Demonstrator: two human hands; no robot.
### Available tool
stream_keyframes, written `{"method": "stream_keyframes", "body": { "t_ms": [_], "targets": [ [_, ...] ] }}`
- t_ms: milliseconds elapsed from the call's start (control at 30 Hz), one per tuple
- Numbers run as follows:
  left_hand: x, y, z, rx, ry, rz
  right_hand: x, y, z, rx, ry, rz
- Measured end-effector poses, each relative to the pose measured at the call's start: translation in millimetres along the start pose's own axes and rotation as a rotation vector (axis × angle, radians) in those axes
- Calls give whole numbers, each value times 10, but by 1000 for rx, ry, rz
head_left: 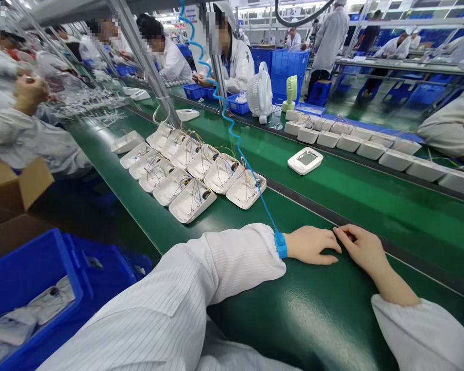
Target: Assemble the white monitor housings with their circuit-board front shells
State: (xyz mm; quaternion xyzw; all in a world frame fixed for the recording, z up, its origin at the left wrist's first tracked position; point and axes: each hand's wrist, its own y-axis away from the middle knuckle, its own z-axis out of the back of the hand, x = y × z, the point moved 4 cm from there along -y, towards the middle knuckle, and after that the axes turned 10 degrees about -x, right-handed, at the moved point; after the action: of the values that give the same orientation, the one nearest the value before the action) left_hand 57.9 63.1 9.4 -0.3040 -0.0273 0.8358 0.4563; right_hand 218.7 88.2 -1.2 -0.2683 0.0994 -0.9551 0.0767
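My left hand (313, 245) lies palm down on the green tabletop (320, 309), fingers stretched out and nothing in them. Around that wrist sits a blue wrist strap (280, 245), whose coiled blue cord (232, 126) runs upward. Close beside it, my right hand (365, 250) has thumb and forefinger pinched together by the left fingertips; whatever is between them, if anything, is too small to tell. Left of my hands stand two rows of white plastic housings (191, 202) with thin wires inside. A white device with a grey screen (305, 160) rests on the green conveyor belt (355, 206) ahead.
A line of white housings (371, 149) runs along the far side of the belt. A white fan (260, 93) and a green fan (291, 93) stand beyond. At lower left are a blue bin (67, 268) with white parts and a cardboard box (7, 190). Co-workers sit nearby.
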Motion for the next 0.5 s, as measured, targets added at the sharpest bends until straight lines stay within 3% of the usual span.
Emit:
{"method": "stream_keyframes", "body": {
  "t_ms": [500],
  "targets": [
    [-69,-21,23,45,40,-10,-82,-14,42,30,10,-109]
  ]
}}
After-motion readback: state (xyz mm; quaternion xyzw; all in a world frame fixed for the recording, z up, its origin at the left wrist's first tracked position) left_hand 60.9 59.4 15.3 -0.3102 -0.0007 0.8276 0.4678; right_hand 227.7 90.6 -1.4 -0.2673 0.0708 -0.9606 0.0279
